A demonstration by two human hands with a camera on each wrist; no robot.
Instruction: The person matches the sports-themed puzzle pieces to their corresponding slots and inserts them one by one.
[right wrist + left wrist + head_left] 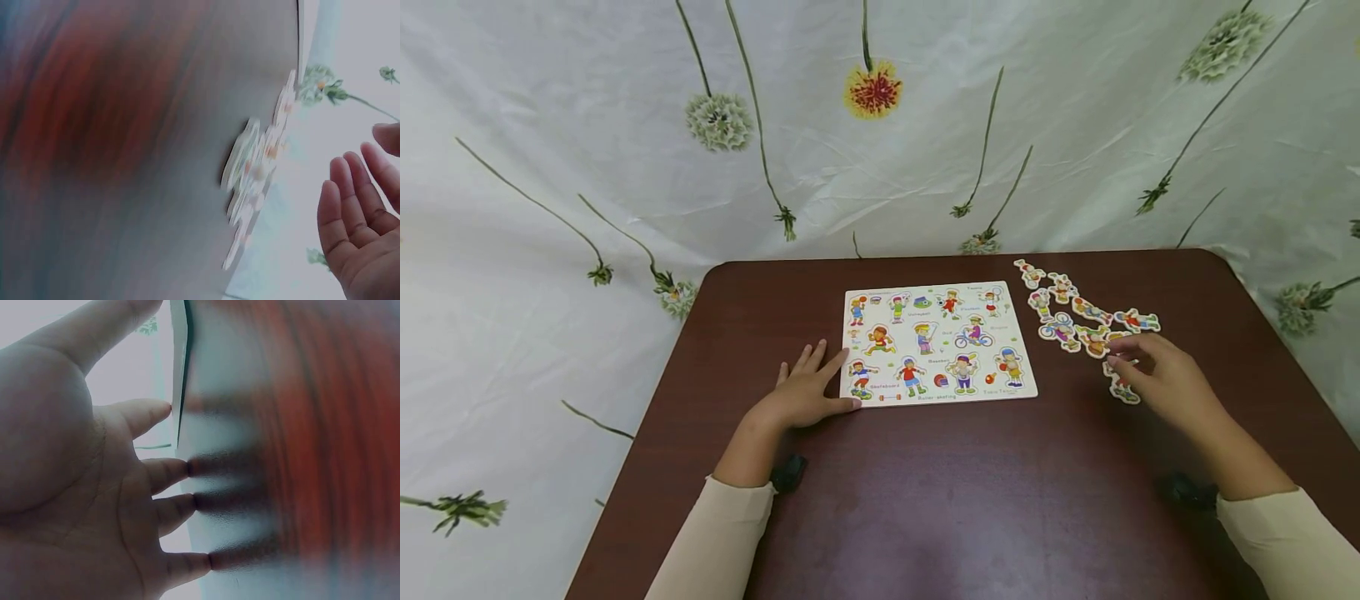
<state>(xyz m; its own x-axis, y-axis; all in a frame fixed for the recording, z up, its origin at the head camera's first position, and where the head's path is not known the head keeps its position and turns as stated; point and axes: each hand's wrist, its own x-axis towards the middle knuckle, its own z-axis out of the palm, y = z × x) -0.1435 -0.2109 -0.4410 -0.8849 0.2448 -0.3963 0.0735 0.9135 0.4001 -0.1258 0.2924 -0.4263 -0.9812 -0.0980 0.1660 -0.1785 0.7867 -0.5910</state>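
A white puzzle board (938,343) printed with children playing sports lies on the table. My left hand (805,392) is at its left side, thumb and index finger touching the edge and the other fingers spread on the tabletop. In the left wrist view, the left hand (81,462) has straight fingers, with the board's thin edge (180,369) by the index finger. Over the loose figure-shaped puzzle pieces (1092,310) on the right hovers my right hand (1172,383), partly covering a few. The right wrist view shows the right hand (369,231) loosely bent, holding nothing visible, apart from the pieces (250,169).
The dark brown wooden table (955,483) has rounded far corners. Behind and beside it hangs a pale cloth (925,167) with a dandelion print. Several puzzle pieces lie close together near the table's far right part.
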